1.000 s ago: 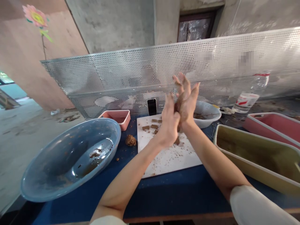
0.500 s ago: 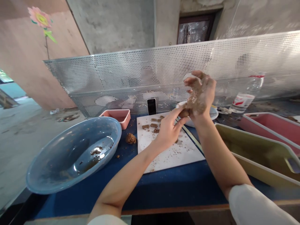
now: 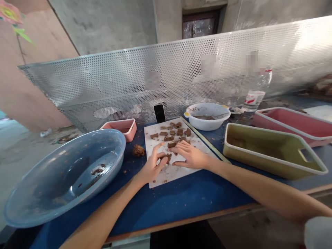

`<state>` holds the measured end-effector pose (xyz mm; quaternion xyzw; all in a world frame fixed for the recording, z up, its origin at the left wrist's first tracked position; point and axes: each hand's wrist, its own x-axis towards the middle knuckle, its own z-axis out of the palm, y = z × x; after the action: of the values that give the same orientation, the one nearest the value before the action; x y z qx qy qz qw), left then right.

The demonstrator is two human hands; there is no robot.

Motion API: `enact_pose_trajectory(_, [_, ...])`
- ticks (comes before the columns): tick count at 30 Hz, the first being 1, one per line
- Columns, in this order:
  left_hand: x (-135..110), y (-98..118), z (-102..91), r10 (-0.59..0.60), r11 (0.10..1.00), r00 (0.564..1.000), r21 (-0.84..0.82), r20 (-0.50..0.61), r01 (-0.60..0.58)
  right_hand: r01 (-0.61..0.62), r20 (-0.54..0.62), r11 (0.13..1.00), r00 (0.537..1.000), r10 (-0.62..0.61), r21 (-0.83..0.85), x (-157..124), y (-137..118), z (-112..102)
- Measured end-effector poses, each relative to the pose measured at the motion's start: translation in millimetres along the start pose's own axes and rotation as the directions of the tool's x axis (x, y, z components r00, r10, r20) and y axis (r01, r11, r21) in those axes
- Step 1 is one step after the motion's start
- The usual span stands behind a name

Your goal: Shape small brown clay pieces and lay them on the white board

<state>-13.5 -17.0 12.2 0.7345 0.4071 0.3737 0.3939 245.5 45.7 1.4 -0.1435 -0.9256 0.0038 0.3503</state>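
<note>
Both my hands are low over a white board (image 3: 158,178) strewn with brown clay pieces and crumbs. My left hand (image 3: 152,166) has its thumb and a finger closed at a small clay lump (image 3: 168,159) on the board; its index finger points away. From the right, my right hand (image 3: 193,156) lies with fingers spread and palm down, its fingertips beside the lump and over another clay piece (image 3: 171,145). Several short clay blocks (image 3: 180,132) are in loose rows farther back. The right palm and the lump's underside are hidden.
Left stand a large blue basin (image 3: 64,173), a small pink box (image 3: 131,131) and a clay ball (image 3: 138,150). A phone (image 3: 159,113) leans behind the board. Right are a strip (image 3: 207,141), a white bowl (image 3: 207,123), an olive bin (image 3: 261,164), a pink bin (image 3: 293,119) and a bottle (image 3: 254,98).
Both hands have come down from the air onto the board. The right hand, raised with a muddy palm before, is now palm down. The view has shifted right, uncovering the white bowl.
</note>
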Motion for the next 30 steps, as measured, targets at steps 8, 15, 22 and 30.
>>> enact_pose_trajectory(8, [-13, -12, 13.0, 0.008, 1.000, 0.995, -0.009, 0.100, -0.007, 0.193, -0.112, 0.981, 0.974, -0.195, -0.026, 0, -20, 13])
enact_pose_trajectory(15, [-13, -1, 14.0, 0.082, 0.994, 0.992, 0.060, 0.091, -0.087, 0.172, -0.131, 0.985, 0.977, -0.169, 0.010, -4, -26, 13])
enact_pose_trajectory(22, [-4, -7, 16.4, 0.122, 0.986, 0.991, -0.117, 0.048, -0.115, 0.161, -0.157, 0.986, 0.973, -0.166, -0.047, -2, -26, 16])
enact_pose_trajectory(30, [1, -12, 19.8, 0.108, 0.936, 0.994, -0.339, 0.019, -0.095, 0.076, -0.200, 0.997, 0.977, -0.079, -0.023, 2, -31, 16])
